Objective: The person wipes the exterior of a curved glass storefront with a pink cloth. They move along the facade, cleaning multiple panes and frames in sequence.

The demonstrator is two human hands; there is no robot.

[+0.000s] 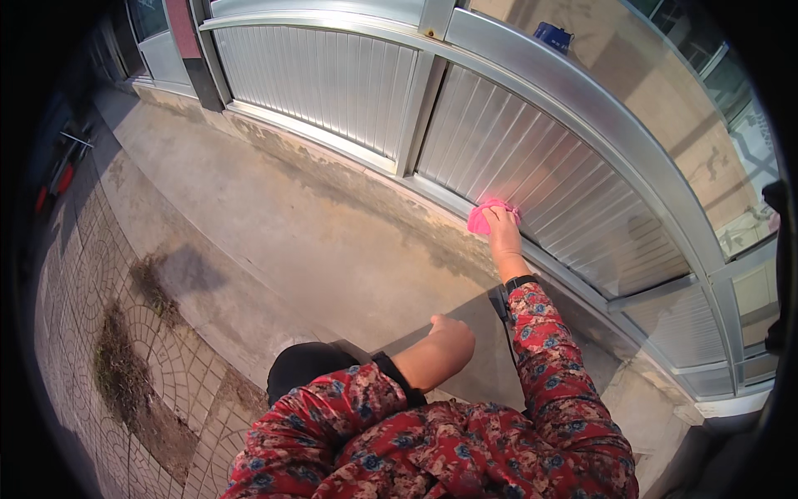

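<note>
A bright pink cloth (481, 219) is bunched under the fingers of my right hand (503, 234). It rests on the bottom metal rail, against the foot of a ribbed metal panel (530, 168). The panel shows a faint pink reflection above the cloth. My left hand (450, 340) hangs low in front of my body, bent at the wrist, with its fingers mostly hidden from the camera. Whether it holds anything does not show. Dark bands circle both wrists below the floral red sleeves.
A concrete ledge (312, 218) runs beneath the metal frame. Patterned paving (68, 349) with dry weeds (121, 368) lies at left, near a red and dark object (62, 178). A blue item (553, 37) is visible through the glass at top. A dark cord (510, 340) hangs beside my right sleeve.
</note>
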